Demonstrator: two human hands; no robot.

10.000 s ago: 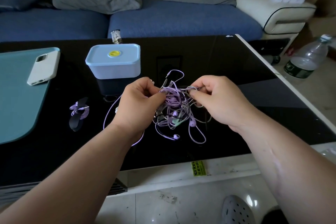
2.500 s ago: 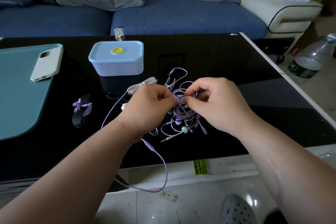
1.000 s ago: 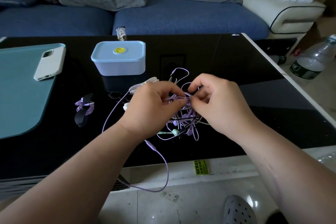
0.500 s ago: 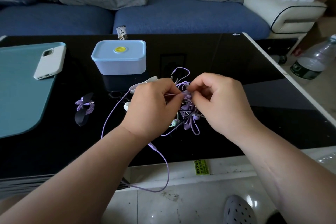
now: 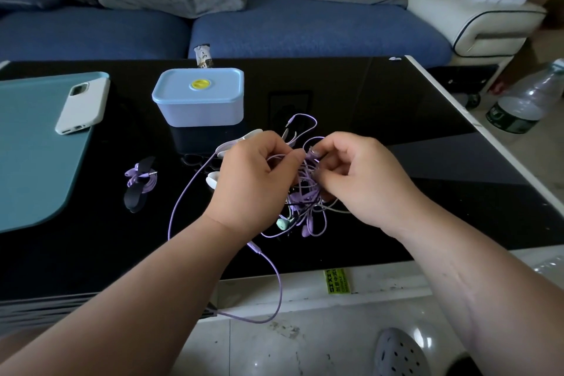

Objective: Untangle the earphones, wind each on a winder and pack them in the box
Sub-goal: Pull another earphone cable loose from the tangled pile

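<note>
A knot of purple earphone cables (image 5: 305, 201) hangs between my hands just above the black table (image 5: 381, 119). My left hand (image 5: 250, 180) pinches strands at the top of the knot, and my right hand (image 5: 363, 180) pinches strands right beside it. One loose purple cable (image 5: 274, 284) trails over the table's front edge. White winders (image 5: 238, 140) lie behind my left hand, partly hidden. A black winder wound with purple earphones (image 5: 139, 183) lies to the left. The light blue box (image 5: 200, 98) stands closed at the back.
A white phone (image 5: 82, 107) lies on a teal mat (image 5: 30, 156) at the left. A blue sofa (image 5: 305, 27) runs behind the table. A plastic bottle (image 5: 525, 104) stands on the floor at the right, and a shoe (image 5: 399, 351) shows below.
Both hands have kept working the knot, lifting it slightly and shifting their pinch points. A long purple cable came free earlier and now hangs over the front edge.
</note>
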